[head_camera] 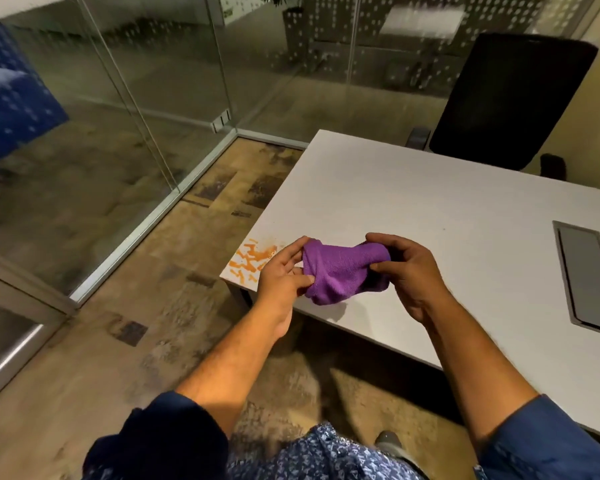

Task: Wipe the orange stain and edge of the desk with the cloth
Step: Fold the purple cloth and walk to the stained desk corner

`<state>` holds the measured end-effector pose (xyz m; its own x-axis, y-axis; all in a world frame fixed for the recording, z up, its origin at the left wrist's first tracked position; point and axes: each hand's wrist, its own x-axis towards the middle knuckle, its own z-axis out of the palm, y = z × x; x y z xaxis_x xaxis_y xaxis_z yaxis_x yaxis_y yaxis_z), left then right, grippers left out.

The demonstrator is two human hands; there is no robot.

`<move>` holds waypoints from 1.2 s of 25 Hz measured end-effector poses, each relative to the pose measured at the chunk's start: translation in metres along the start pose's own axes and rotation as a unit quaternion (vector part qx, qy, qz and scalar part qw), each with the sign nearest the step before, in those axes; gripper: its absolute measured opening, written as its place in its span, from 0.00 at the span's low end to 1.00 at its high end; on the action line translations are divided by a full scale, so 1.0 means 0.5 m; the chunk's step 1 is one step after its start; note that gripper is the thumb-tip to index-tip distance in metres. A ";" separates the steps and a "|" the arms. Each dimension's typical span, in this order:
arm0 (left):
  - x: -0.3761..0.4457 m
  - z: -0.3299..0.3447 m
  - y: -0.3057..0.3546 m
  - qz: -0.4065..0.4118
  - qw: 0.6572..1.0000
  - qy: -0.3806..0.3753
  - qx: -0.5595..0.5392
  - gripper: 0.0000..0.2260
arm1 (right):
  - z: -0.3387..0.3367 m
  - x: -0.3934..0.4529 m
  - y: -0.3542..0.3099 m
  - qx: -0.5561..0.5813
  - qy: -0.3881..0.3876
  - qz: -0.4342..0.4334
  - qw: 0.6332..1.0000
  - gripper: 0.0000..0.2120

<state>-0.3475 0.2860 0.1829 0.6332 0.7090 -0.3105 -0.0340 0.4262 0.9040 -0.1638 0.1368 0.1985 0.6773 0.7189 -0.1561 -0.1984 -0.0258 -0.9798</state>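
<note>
Looking down from head height, a glass partition [118, 109] fills the left of the view above a patterned tan floor [84, 358], and a pale grey desk [447, 216] spreads across the right. An orange stain [253, 259], made of short scattered streaks and specks, sits on the desk's near left corner, right against the edge. Just to its right, the left hand [284, 271] reaches up from a bare forearm, palm turned inward, its fingers and thumb closed on the left end of a purple cloth [340, 270]. The cloth is bunched into a soft twisted roll whose long axis runs left to right, roughly level, with a thicker fold drooping at its lower left; its weave looks like fuzzy microfibre. It is held between the two hands, above the desk's front edge, and casts a shadow on the surface below. The right hand [409, 268] curls over the cloth's right end, knuckles up, fingers wrapped round the fabric and thumb pressing from below. Both sleeves, dark blue, are pushed up past the elbows. Farther right, a rectangular grey hatch [589, 275] is set into the desk, and a black office chair [510, 98] stands behind the far edge.
</note>
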 end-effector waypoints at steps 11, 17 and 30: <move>0.079 -0.112 0.040 0.121 0.912 0.052 0.388 0.22 | 0.089 0.086 0.006 -0.251 -0.046 -0.018 0.967 0.10; 0.139 -0.118 0.062 0.091 0.959 0.117 0.240 0.06 | 0.116 0.180 0.055 -0.099 -0.111 0.170 0.974 0.04; 0.204 -0.164 0.053 0.028 0.960 0.145 0.238 0.11 | 0.161 0.259 0.154 -0.214 -0.163 0.192 0.944 0.08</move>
<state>-0.3473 0.4160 0.1510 0.3961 0.8794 -0.2643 0.3403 0.1267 0.9317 -0.1483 0.2836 0.1131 0.3455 0.7734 -0.5314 -0.0328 -0.5560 -0.8305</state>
